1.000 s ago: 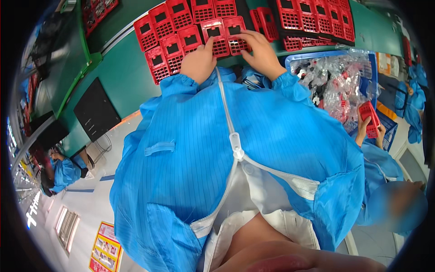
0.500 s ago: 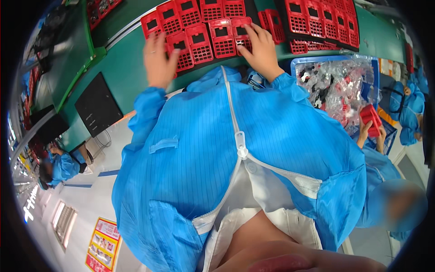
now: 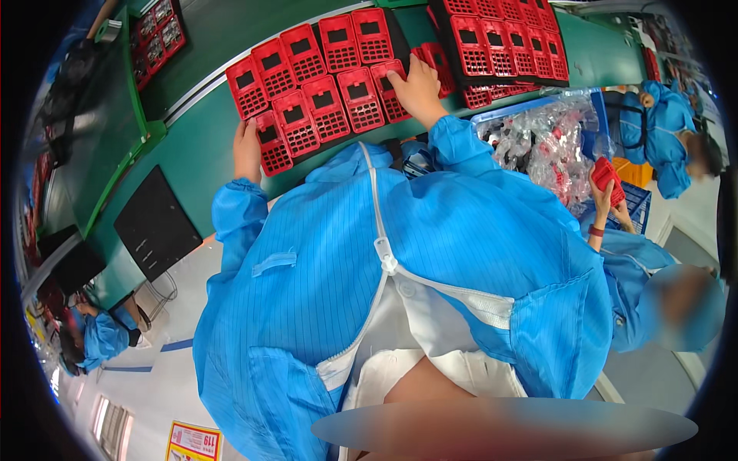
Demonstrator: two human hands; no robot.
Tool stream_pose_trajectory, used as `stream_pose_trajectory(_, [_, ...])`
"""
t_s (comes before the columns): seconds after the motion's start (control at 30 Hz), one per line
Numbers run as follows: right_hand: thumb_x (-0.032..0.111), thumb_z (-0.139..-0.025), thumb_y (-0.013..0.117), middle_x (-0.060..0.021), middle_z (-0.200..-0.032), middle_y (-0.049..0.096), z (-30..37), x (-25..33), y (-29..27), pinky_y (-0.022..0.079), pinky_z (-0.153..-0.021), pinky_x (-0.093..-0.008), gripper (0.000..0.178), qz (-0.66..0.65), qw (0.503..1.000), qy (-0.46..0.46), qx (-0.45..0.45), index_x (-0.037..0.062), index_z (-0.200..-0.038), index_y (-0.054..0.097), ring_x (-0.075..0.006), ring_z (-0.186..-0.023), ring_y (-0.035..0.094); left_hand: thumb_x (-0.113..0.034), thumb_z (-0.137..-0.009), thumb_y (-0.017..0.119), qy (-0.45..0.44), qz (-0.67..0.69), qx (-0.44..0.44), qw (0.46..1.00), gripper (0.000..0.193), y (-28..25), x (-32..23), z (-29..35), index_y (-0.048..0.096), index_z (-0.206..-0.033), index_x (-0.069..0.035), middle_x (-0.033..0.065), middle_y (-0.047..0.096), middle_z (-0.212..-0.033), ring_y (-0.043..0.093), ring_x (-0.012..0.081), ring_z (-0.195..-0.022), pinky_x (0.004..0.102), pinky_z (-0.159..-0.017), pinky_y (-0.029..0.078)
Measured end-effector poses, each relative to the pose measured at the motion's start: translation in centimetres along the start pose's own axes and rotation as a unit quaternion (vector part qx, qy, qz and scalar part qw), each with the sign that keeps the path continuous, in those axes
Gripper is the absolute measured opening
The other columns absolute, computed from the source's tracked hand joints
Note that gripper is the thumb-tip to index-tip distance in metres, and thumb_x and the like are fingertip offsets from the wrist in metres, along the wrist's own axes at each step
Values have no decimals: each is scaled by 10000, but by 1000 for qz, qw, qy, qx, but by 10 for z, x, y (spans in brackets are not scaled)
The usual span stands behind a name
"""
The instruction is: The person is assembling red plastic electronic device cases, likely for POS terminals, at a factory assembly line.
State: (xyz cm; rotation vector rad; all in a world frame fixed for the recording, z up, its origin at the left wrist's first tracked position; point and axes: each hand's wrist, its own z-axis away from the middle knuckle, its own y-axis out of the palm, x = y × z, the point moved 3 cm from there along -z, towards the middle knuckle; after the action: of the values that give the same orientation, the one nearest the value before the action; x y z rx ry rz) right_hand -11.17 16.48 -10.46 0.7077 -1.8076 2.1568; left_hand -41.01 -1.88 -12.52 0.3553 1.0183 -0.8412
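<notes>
Two rows of red plastic device housings [image 3: 326, 107], each with a window and a grid of key holes, lie on a black tray [image 3: 400, 42] on the green bench. At the tray's left end, my left hand [image 3: 247, 151] is closed on the edge, beside the nearest housing. Its fingertips are partly hidden. My right hand [image 3: 419, 94] grips the opposite end, with the thumb over the last housing of the near row and the other fingers at the tray's side. Both forearms are in blue sleeves.
More loaded trays of red housings [image 3: 511, 50] are stacked to the right. Below them stands a blue bin [image 3: 596, 115] full of clear plastic bags. A co-worker's hands [image 3: 605, 196] hold a red part. A black panel [image 3: 157, 223] is at the bench's left edge, near a green rail [image 3: 115, 180].
My left hand has gone from above the near row to the tray's left end. My right hand has shifted to the right end. The whole view has also shifted.
</notes>
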Motion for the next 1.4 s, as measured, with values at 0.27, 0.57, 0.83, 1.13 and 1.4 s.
stream_pose_trajectory(0.27, [377, -757, 615, -194, -1001, 677, -58, -29, 4, 501, -868, -411, 421, -114, 990, 79, 24, 53, -1011, 704, -362, -948, 645, -184, -981, 462, 26, 159, -41, 986, 367, -10, 7, -17, 515, -1260, 49, 145, 620, -1147, 616, 204, -1003, 319, -860, 491])
stream_pose_trajectory(0.57, [199, -837, 658, -128, -1018, 644, -52, 10, -48, 468, -850, -326, 351, -356, 934, 33, 8, -7, -1112, 589, -231, -950, 602, -170, -990, 464, -2, 211, 13, 977, 314, -34, -84, 29, 515, -1240, 11, 110, 631, -1115, 622, 189, -978, 315, -840, 494])
stream_pose_trajectory(0.83, [192, -861, 626, -68, -949, 688, -112, -118, -229, 481, -796, -281, 241, -441, 896, 18, -37, 21, -1020, 684, -157, -894, 627, -170, -967, 508, 25, 185, 229, 955, 288, 146, -173, 46, 509, -1220, -33, 92, 607, -1134, 599, 202, -993, 318, -873, 479])
stream_pose_trajectory(1.13, [146, -896, 567, -99, -983, 659, -185, -274, -302, 503, -779, -317, 231, -345, 936, 52, -54, 20, -1084, 612, -209, -914, 630, -234, -955, 498, 12, 32, 258, 965, 410, 356, -138, 41, 475, -1335, -84, 68, 531, -1260, 482, 192, -1149, 343, -931, 390])
stream_pose_trajectory(1.4, [152, -898, 585, -53, -983, 639, 7, -75, -206, 475, -787, -289, 217, -453, 842, -114, 269, 24, -1067, 633, -144, -907, 590, -169, -806, 659, 283, -298, 167, 896, 374, 258, -60, 30, 592, -1141, -17, 177, 604, -1128, 602, 303, -1004, 388, -889, 478])
